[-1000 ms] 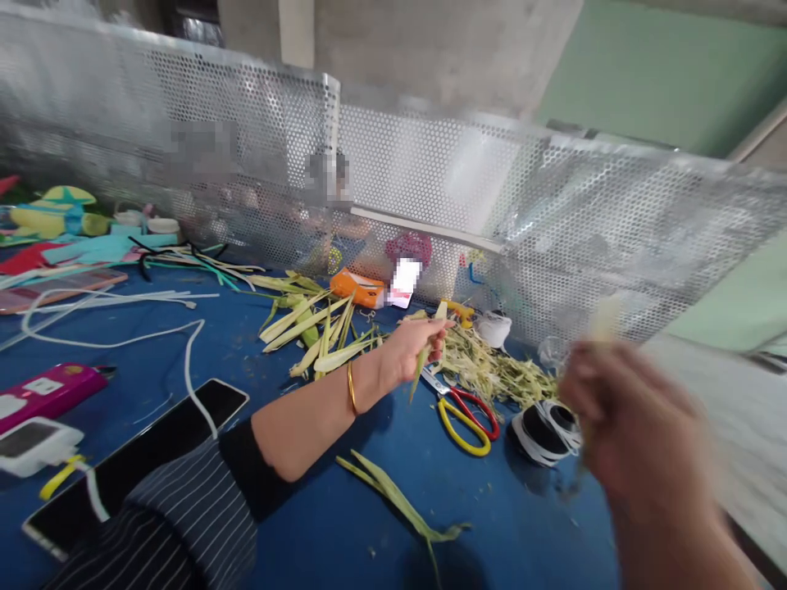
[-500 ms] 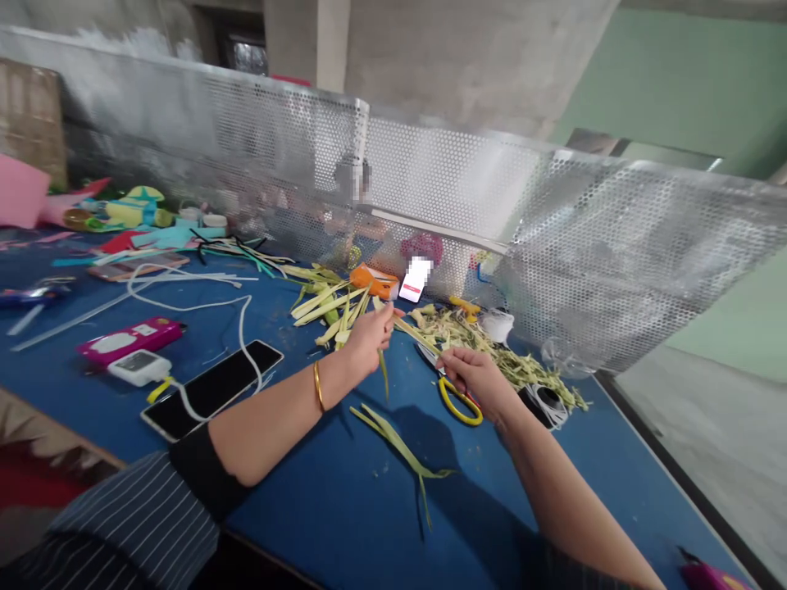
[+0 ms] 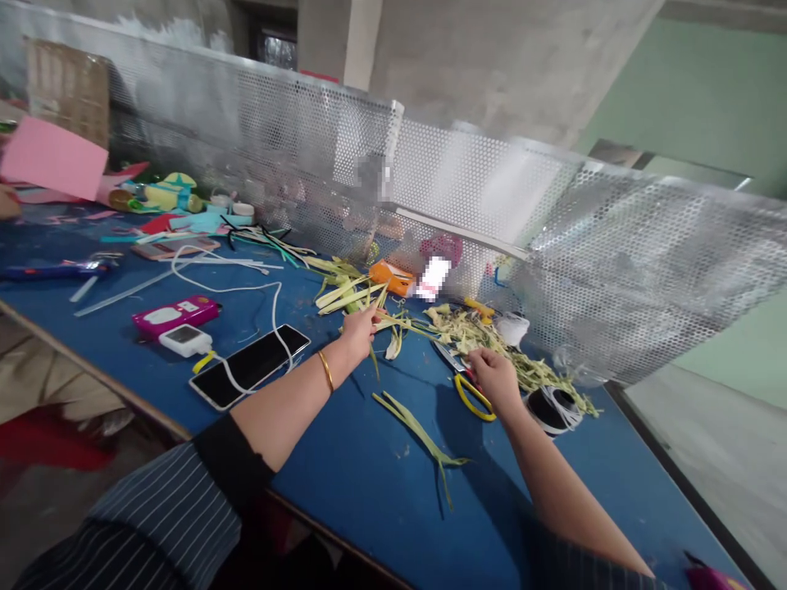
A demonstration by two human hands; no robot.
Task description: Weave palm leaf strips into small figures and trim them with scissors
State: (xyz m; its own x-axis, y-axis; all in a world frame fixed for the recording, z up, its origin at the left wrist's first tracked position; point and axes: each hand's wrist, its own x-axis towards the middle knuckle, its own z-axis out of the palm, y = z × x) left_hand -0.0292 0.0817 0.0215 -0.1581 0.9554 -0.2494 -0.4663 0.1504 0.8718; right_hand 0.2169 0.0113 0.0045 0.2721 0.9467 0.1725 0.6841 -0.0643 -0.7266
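Note:
My left hand is closed around pale green, husk-like leaf strips; their ends stick out to the right and below the fingers. Beside it lies a bunch of wider leaf pieces. My right hand is pinched shut above scissors with yellow handles. Whatever its fingertips hold is too small to make out. A heap of shredded leaf bits lies just behind the right hand. On the tabletop nearer to me rests a split leaf strip.
A lit phone leans against the perforated metal screen, beside an orange object. A dark phone, a white cable and a magenta device lie left. A cord-wound black spool stands right.
My hands have moved apart, the right one rightward, and the strip stretched between them no longer clearly reaches the right hand. The camera view has shifted left.

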